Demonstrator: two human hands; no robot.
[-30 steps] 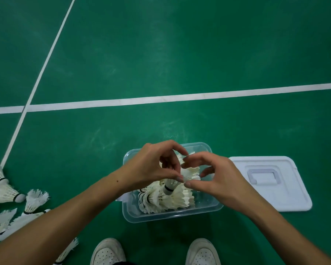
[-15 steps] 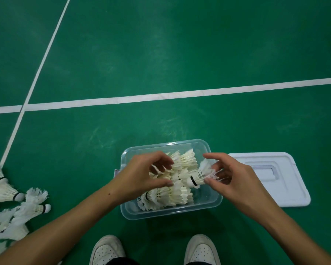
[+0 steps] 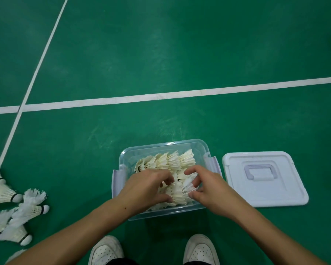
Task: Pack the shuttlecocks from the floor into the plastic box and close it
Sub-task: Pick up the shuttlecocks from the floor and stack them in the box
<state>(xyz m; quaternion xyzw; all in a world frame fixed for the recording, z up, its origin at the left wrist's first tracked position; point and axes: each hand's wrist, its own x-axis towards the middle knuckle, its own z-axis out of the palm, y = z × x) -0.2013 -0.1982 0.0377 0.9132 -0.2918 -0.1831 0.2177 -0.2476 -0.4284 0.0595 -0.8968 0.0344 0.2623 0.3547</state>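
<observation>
Both hands are now lower inside the plastic box (image 3: 165,148) than a moment ago; white shoes (image 3: 105,251) are standing nearest; the left hand (image 3: 145,190) and right hand (image 3: 208,190) are curling fingers around one shuttlecock (image 3: 177,194) among the packed ones; loose shuttlecocks (image 3: 30,204) are lying far left; the lid (image 3: 287,180) is lying just right of the box.

Floor (image 3: 180,54): box (image 3: 163,148), lid (image 3: 264,178), shuttlecocks (image 3: 17,209).
</observation>
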